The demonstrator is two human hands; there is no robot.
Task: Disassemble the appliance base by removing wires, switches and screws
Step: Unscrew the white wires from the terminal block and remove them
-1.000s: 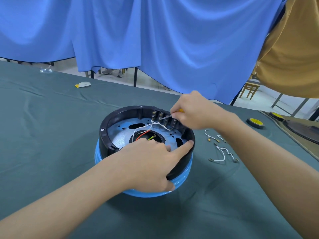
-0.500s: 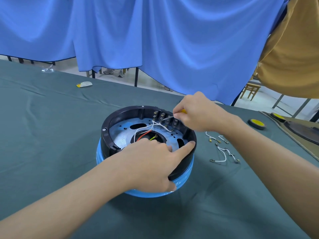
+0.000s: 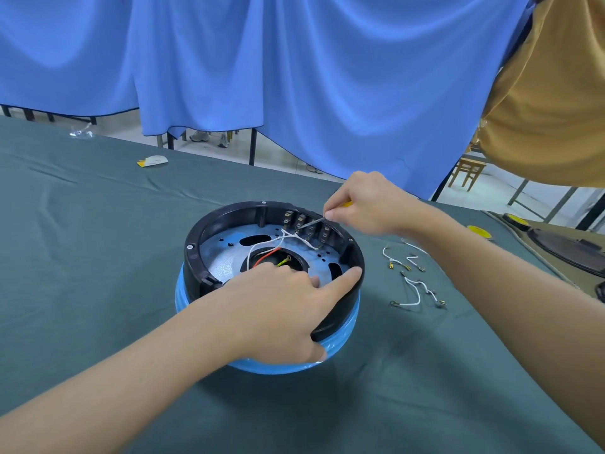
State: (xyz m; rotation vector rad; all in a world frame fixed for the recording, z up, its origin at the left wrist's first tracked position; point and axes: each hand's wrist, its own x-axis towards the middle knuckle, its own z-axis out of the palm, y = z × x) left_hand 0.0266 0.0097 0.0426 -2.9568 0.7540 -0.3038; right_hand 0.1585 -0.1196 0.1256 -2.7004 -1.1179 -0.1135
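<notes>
The round appliance base (image 3: 196, 257), black-rimmed over a blue body, lies upside down on the green cloth. My left hand (image 3: 278, 309) grips its near rim, index finger stretched along the right edge. My right hand (image 3: 366, 204) is closed around a yellow-handled screwdriver (image 3: 312, 222) whose tip points at the row of switch terminals (image 3: 307, 226) on the far inner wall. White wires (image 3: 288, 239) run from those terminals toward the centre hole, beside a red wire (image 3: 268, 257) and a yellow-green wire (image 3: 284, 261).
Several loose white wires (image 3: 412, 283) with terminals lie on the cloth right of the base. A black-and-yellow disc (image 3: 479, 231) and another dark appliance part (image 3: 569, 247) sit at far right. A small white scrap (image 3: 153, 161) lies far left. Blue curtains hang behind.
The screwdriver tip has crept slightly along the terminal row; my left hand has stayed on the rim. The view has shifted a little.
</notes>
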